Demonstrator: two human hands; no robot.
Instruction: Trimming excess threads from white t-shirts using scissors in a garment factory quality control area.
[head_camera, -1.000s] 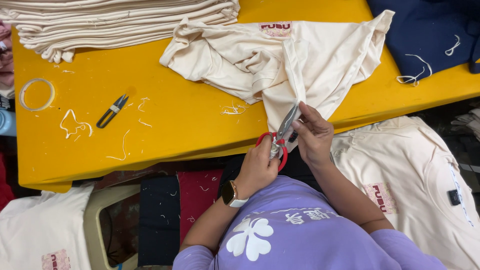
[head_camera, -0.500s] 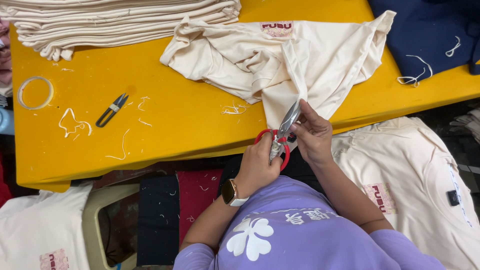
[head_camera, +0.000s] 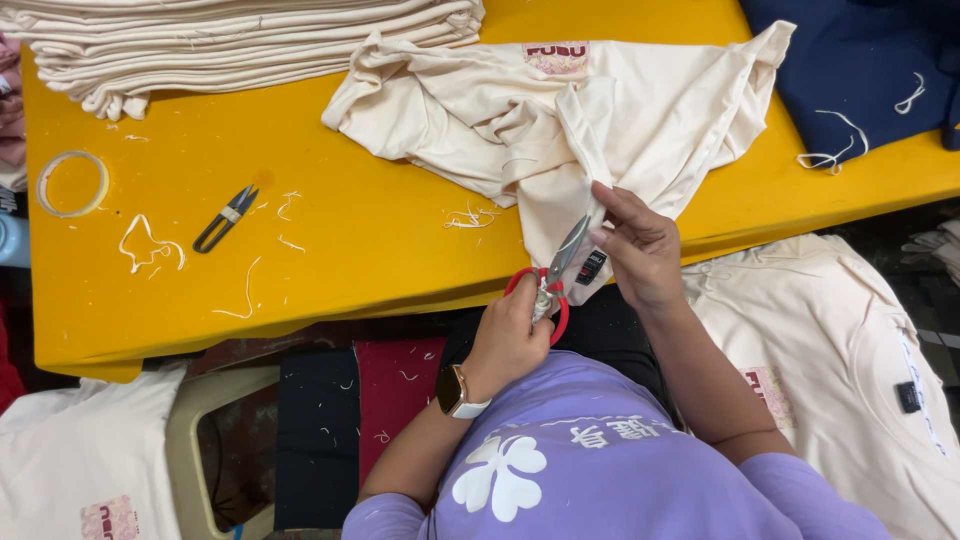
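Observation:
A crumpled cream T-shirt (head_camera: 520, 110) lies on the yellow table (head_camera: 350, 230), with one fold hanging over the near edge. My right hand (head_camera: 640, 250) pinches that fold near a small black label (head_camera: 591, 267). My left hand (head_camera: 510, 335), with a watch on its wrist, grips red-handled scissors (head_camera: 555, 275). The blades point up along the fabric edge, right beside my right fingers.
A stack of folded cream shirts (head_camera: 230, 35) sits at the back left and a navy garment (head_camera: 860, 60) at the back right. Black thread snips (head_camera: 225, 218), a tape ring (head_camera: 72, 183) and thread scraps lie at left. Another cream shirt (head_camera: 840, 350) lies below the table at right.

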